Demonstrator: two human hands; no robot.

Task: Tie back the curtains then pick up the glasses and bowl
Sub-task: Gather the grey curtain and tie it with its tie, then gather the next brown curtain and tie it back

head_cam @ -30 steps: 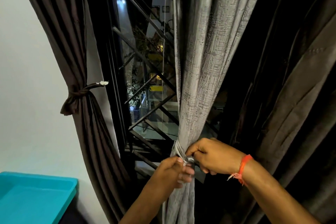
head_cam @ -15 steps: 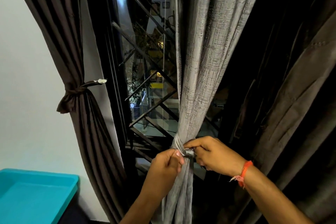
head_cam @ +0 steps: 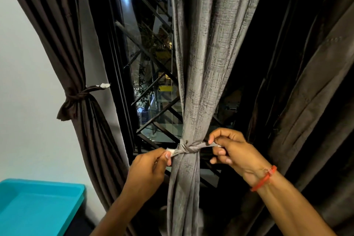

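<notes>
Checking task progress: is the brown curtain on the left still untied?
No, the brown curtain is already cinched by a knotted tie around its middle.

My left hand (head_cam: 147,170) and right hand (head_cam: 232,149) each pinch an end of the tie (head_cam: 188,148) knotted around the grey curtain (head_cam: 203,63).

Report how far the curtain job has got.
Done: the brown curtain on the left is tied back with its own band. In hand: the grey curtain is gathered, its tie knotted round it; the left hand and right hand each pinch one end of it, out to either side. Left: letting go of the tie, then picking up the glasses and bowl, neither of which is in view.
</notes>
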